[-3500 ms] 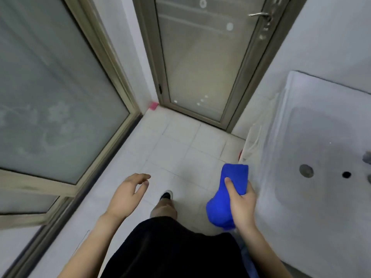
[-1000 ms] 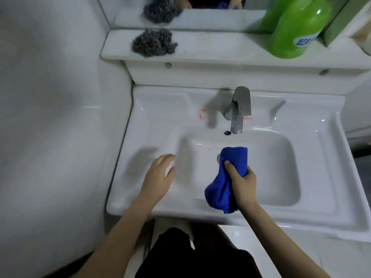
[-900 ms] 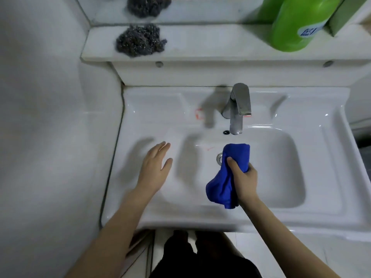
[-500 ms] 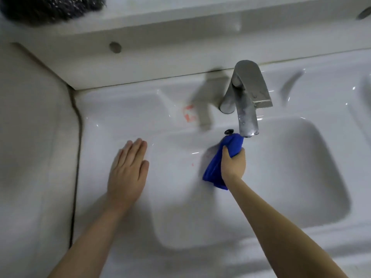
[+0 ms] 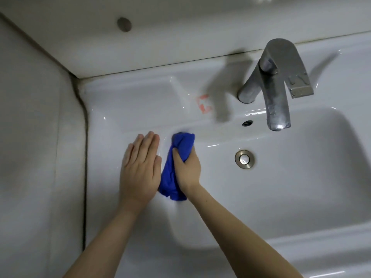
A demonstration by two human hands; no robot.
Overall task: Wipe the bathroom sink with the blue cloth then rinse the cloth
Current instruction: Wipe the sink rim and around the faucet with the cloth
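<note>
Wiping looks barely started: right hand (image 5: 187, 170), fingers clamped on the blue cloth (image 5: 172, 177), works the left basin edge of the sink (image 5: 301, 187); left hand (image 5: 140, 171) lies flat, fingers together. Rinsing remains.

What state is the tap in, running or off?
Off: no stream of water falls from the tap spout into the sink basin below it.

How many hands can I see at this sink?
2. The left hand lies flat on the left ledge of the sink. The right hand grips the blue cloth right beside it, at the basin's left edge. No others seem hidden.
</note>
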